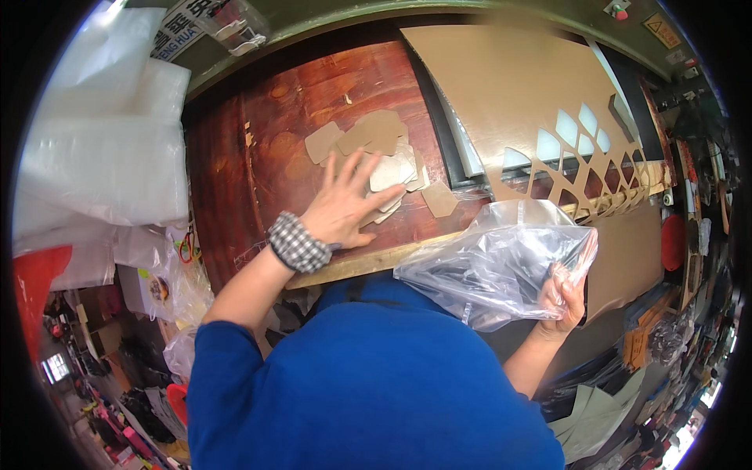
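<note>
My left hand [342, 207] is spread over a loose pile of cut tan pieces [374, 131] on the reddish wooden board; its fingertips are at the pile's near side, and it holds nothing. Some of the pieces show a pale underside. One tan piece [439, 200] lies a little apart, to the right of the pile. My right hand [565, 294] grips a clear plastic bag [486, 266] by its right end. The bag hangs in front of the board's near edge, and its film partly covers the fingers.
A large tan sheet [509, 78] with a lattice of cut-out holes lies at the right of the red board [282, 94]. Stacked white plastic film [102, 157] stands at the left. Scissors with an orange handle [186, 247] hang near the board's left side.
</note>
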Tool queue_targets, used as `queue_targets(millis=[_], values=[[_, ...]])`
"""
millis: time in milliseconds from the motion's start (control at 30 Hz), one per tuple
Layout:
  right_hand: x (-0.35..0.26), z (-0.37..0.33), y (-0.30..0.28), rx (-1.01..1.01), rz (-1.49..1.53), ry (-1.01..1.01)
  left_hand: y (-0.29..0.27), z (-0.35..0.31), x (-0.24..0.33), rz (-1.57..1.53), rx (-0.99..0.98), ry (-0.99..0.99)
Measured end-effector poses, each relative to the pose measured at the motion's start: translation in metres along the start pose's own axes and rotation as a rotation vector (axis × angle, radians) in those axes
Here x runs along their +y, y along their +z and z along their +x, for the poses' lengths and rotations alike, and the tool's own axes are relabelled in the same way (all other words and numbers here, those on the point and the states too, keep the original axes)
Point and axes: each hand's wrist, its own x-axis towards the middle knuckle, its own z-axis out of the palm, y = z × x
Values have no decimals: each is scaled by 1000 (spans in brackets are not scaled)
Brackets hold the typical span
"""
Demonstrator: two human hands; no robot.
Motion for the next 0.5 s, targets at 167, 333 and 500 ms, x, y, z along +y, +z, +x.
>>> queue_targets(millis=[167,333,500], values=[[21,5,19,-127,152,-30,-1,44,-16,188,-125,75],[35,29,37,-426,448,55,3,68,-29,190,-192,36],[45,79,15,-258,428,-95,8,74,-41,159,-1,81]])
